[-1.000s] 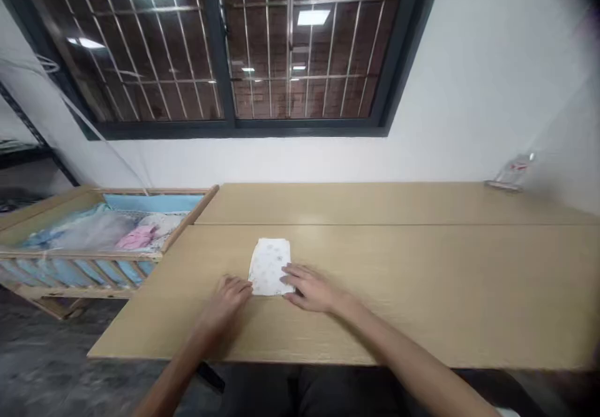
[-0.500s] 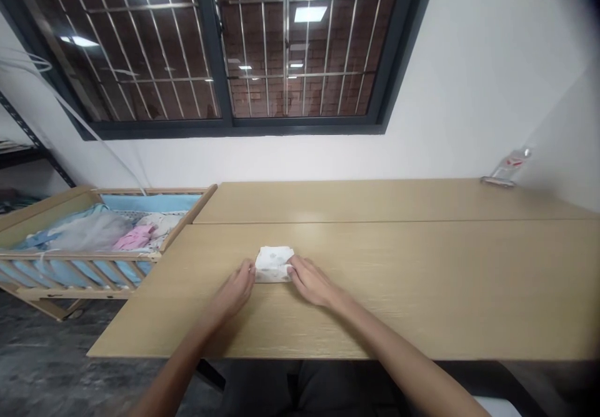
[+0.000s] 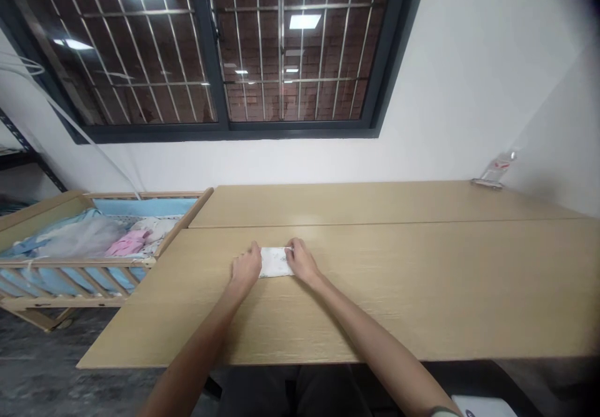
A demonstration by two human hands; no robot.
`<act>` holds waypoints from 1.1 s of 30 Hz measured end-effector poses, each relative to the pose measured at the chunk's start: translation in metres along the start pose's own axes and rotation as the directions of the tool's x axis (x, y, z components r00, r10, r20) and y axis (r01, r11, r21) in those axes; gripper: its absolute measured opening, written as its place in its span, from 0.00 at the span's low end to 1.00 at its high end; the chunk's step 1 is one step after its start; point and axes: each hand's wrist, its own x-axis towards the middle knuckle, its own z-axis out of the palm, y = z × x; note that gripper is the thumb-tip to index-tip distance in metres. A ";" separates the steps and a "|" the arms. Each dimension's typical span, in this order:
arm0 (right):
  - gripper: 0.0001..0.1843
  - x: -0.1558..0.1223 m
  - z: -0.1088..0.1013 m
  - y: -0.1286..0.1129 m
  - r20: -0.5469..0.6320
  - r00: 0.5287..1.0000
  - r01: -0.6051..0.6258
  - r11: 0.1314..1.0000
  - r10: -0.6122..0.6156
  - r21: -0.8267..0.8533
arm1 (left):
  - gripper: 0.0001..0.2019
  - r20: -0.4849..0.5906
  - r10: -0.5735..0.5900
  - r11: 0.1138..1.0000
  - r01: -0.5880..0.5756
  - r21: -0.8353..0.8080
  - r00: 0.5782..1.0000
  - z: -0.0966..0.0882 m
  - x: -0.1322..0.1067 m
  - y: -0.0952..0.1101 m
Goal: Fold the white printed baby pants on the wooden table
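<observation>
Two sets of fingers meet the folded white printed cloth from opposite sides. From here I see the right hand with thumb and bent fingers pinched on its far right corner, knuckles raised. The left hand has its fingers drawn together and curled along the left edge; I cannot tell whether they grip, since the thumb is hidden. Both wrists are fairly straight, and the forearms spread apart as they run back from the cloth toward the person's body, the right one slanting out further. Under the cloth is the wooden table, on which it lies flat. Well to the cloth's left stands a wooden cot; far to its right, beyond it, leans a clear bottle.
</observation>
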 end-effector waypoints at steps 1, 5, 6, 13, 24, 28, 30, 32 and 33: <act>0.06 0.001 0.002 0.002 0.013 1.000 -0.020 1.000 0.020 -0.009 | 0.18 -0.011 -0.003 1.000 0.004 0.007 1.000 0.002 0.000 0.000; 0.08 0.001 0.003 0.007 0.028 0.999 -0.026 1.000 0.027 -0.001 | 0.17 -0.082 -0.006 1.000 0.007 0.008 0.997 0.004 -0.002 -0.002; 0.09 -0.001 0.002 0.005 -0.004 1.000 -0.011 1.000 0.010 -0.017 | 0.17 -0.113 -0.003 1.000 0.003 0.001 0.994 0.003 -0.003 -0.002; 0.20 -0.025 0.002 -0.028 -0.014 0.936 0.338 0.905 -0.353 -0.257 | 0.22 -0.339 0.158 0.975 -0.200 -0.092 0.927 0.003 -0.016 0.004; 0.33 -0.035 0.014 -0.021 0.300 0.874 0.462 0.845 -0.382 -0.269 | 0.35 -0.040 0.426 0.872 -0.422 -0.248 0.904 0.034 -0.024 0.001; 0.34 -0.038 0.003 -0.020 0.296 0.907 0.373 0.895 -0.298 -0.243 | 0.37 -0.048 0.379 0.908 -0.382 -0.174 0.924 0.039 -0.028 -0.013; 0.37 -0.040 -0.003 -0.019 0.307 0.922 0.313 0.921 -0.236 -0.232 | 0.39 -0.062 0.329 0.931 -0.335 -0.147 0.942 0.043 -0.030 -0.020; 0.40 -0.040 -0.010 -0.018 0.325 0.927 0.267 0.938 -0.187 -0.220 | 0.40 -0.066 0.263 0.954 -0.270 -0.133 0.962 0.045 -0.033 -0.026; 0.42 -0.040 -0.013 -0.018 0.331 0.929 0.248 0.944 -0.168 -0.217 | 0.40 -0.072 0.235 0.962 -0.243 -0.126 0.969 0.044 -0.034 -0.029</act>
